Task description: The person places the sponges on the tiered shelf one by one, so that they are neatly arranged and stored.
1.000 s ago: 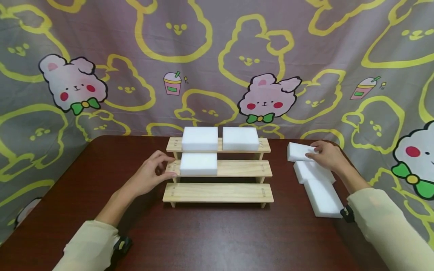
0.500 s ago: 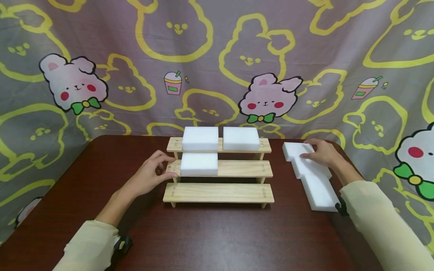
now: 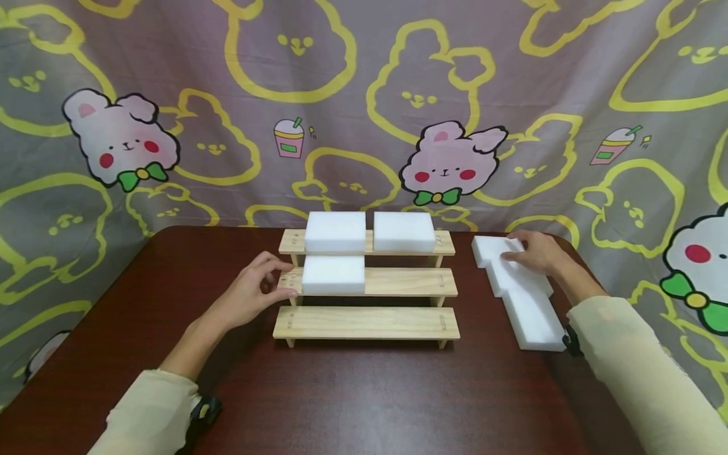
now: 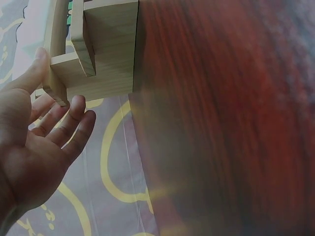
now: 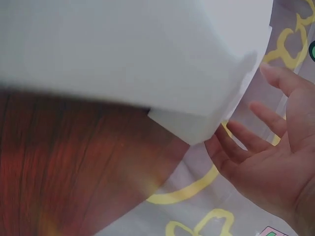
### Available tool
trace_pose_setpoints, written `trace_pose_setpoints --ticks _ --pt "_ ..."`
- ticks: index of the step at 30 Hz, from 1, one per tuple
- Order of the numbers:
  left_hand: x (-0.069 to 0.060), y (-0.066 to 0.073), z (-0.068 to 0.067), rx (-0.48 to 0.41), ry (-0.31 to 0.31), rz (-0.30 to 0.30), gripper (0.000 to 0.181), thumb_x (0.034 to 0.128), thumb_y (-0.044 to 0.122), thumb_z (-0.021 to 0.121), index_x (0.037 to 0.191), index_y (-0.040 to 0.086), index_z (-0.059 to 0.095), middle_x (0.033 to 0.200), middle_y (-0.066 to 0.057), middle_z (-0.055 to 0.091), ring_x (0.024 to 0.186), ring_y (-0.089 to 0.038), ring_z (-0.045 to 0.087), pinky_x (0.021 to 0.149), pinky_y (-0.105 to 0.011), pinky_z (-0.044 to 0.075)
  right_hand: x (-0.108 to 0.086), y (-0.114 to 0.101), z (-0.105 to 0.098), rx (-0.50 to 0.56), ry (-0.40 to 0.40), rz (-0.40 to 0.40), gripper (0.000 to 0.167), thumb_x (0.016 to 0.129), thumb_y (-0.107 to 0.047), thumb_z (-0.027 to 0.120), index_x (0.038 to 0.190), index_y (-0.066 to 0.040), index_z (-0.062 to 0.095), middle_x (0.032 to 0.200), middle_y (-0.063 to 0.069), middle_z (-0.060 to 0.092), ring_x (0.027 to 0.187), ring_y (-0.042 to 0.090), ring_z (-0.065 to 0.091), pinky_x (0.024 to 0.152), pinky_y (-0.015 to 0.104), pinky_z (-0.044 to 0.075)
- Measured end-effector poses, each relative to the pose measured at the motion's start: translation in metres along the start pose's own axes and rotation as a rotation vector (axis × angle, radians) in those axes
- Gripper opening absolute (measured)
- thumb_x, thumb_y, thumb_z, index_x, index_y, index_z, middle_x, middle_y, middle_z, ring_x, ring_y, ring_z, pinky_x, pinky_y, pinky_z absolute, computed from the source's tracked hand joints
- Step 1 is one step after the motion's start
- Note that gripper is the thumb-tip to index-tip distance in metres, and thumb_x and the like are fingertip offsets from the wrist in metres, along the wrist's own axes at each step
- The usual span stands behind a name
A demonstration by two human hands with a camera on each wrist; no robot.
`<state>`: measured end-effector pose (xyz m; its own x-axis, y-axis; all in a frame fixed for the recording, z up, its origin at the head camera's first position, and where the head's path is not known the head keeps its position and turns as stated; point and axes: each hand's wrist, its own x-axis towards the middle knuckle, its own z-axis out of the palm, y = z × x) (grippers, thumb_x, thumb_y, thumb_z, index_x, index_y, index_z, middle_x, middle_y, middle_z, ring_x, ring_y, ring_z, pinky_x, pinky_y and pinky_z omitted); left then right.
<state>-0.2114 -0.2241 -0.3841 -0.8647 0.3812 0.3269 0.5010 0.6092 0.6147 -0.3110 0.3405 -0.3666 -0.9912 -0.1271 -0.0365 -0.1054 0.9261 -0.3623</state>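
Note:
A three-step wooden display rack (image 3: 398, 282) stands mid-table. My left hand (image 3: 250, 294) grips the left end of its middle step, thumb at the front edge and fingers behind. The top step bears two white foam blocks, a left one (image 3: 335, 231) and a right one (image 3: 404, 231); another foam block (image 3: 333, 274) lies on the middle step. On the table's right side, a far foam block (image 3: 490, 248), a middle one (image 3: 514, 278) and a near one (image 3: 534, 322) lie in a staggered row. My right hand (image 3: 541, 258) touches this row with loosely bent fingers.
The dark red-brown wooden table (image 3: 364, 392) extends under everything. A grey curtain (image 3: 341, 114) with yellow outlines and rabbit prints hangs behind it. The right row of blocks lies close to the table's right edge.
My right hand and the row of foam blocks have shifted left and slightly away from me, and the far block now sits closer against the middle one. The left hand stays put.

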Motion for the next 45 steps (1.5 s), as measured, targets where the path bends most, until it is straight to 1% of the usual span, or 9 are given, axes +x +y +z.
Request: trace_pose_setpoints --ticks 12,17,22,25,31,36,39,42,45 --pt "-0.001 0.004 -0.002 0.02 -0.011 -0.03 0.041 0.0901 0.012 0.082 0.125 -0.004 0.068 0.108 -0.01 0.055 0.081 -0.02 0.051 0.07 -0.035 0.049 0.0 -0.004 -0.013 -0.091 -0.101 -0.05 0.061 0.097 -0.026 0.073 0.14 0.011 0.052 0.142 0.041 0.047 0.129 0.059 0.046 0.101 0.068 0.041" --pt "0.0 0.003 -0.002 0.016 -0.014 -0.027 0.041 0.0908 0.013 0.082 0.125 -0.004 0.068 0.108 -0.009 0.054 0.081 -0.02 0.051 0.069 -0.031 0.048 0.007 -0.002 -0.013 -0.138 -0.113 -0.113 0.057 0.096 -0.022 0.074 0.139 0.01 0.055 0.138 0.039 0.053 0.125 0.057 0.051 0.099 0.066 0.043" --pt "0.0 0.002 -0.001 -0.001 -0.015 -0.017 0.041 0.0908 0.012 0.082 0.125 -0.004 0.068 0.107 -0.009 0.054 0.078 -0.02 0.051 0.068 -0.026 0.046 0.013 0.001 -0.011 -0.146 -0.137 -0.113 0.055 0.097 -0.02 0.073 0.139 0.009 0.056 0.14 0.039 0.051 0.126 0.057 0.05 0.102 0.066 0.042" --pt "0.0 0.001 0.0 -0.004 -0.005 -0.006 0.041 0.09 0.012 0.083 0.124 -0.005 0.068 0.106 -0.008 0.054 0.077 -0.02 0.051 0.067 -0.026 0.046 0.016 0.003 -0.012 -0.138 -0.145 -0.11 0.056 0.095 -0.024 0.075 0.138 0.007 0.058 0.136 0.037 0.055 0.12 0.055 0.054 0.096 0.064 0.045" --pt "-0.001 0.002 -0.002 -0.011 -0.004 -0.004 0.04 0.09 0.011 0.082 0.124 -0.005 0.068 0.107 -0.009 0.053 0.076 -0.019 0.051 0.067 -0.025 0.045 0.019 0.005 -0.012 -0.109 -0.17 -0.087 0.068 0.091 -0.039 0.08 0.137 0.007 0.06 0.128 0.032 0.06 0.102 0.039 0.058 0.084 0.051 0.048" --pt "-0.001 0.002 -0.002 -0.003 -0.008 -0.012 0.04 0.0901 0.011 0.082 0.124 -0.005 0.068 0.107 -0.009 0.054 0.076 -0.018 0.051 0.067 -0.026 0.046 0.02 0.001 -0.009 -0.092 -0.166 -0.058 0.078 0.087 -0.044 0.082 0.139 0.009 0.058 0.134 0.034 0.057 0.108 0.04 0.056 0.088 0.053 0.048" --pt "-0.001 0.002 -0.002 0.0 -0.008 -0.015 0.04 0.0902 0.011 0.082 0.124 -0.005 0.068 0.107 -0.009 0.053 0.076 -0.018 0.051 0.067 -0.026 0.046 0.021 -0.001 -0.007 -0.089 -0.148 -0.076 0.08 0.084 -0.043 0.085 0.137 0.011 0.059 0.133 0.034 0.057 0.113 0.044 0.055 0.094 0.058 0.047" --pt "-0.001 0.001 -0.001 -0.003 -0.01 -0.018 0.04 0.0905 0.011 0.082 0.125 -0.005 0.068 0.107 -0.009 0.053 0.076 -0.018 0.051 0.067 -0.025 0.046 0.023 -0.003 -0.005 -0.096 -0.126 -0.111 0.078 0.082 -0.04 0.088 0.134 0.011 0.061 0.132 0.035 0.058 0.121 0.05 0.053 0.101 0.063 0.043" --pt "0.0 0.001 -0.001 -0.004 -0.012 -0.019 0.04 0.0907 0.011 0.082 0.125 -0.005 0.068 0.107 -0.009 0.053 0.076 -0.018 0.051 0.067 -0.025 0.045 0.025 -0.002 -0.003 -0.104 -0.103 -0.133 0.072 0.082 -0.036 0.088 0.131 0.01 0.062 0.129 0.034 0.06 0.122 0.052 0.053 0.101 0.063 0.043"
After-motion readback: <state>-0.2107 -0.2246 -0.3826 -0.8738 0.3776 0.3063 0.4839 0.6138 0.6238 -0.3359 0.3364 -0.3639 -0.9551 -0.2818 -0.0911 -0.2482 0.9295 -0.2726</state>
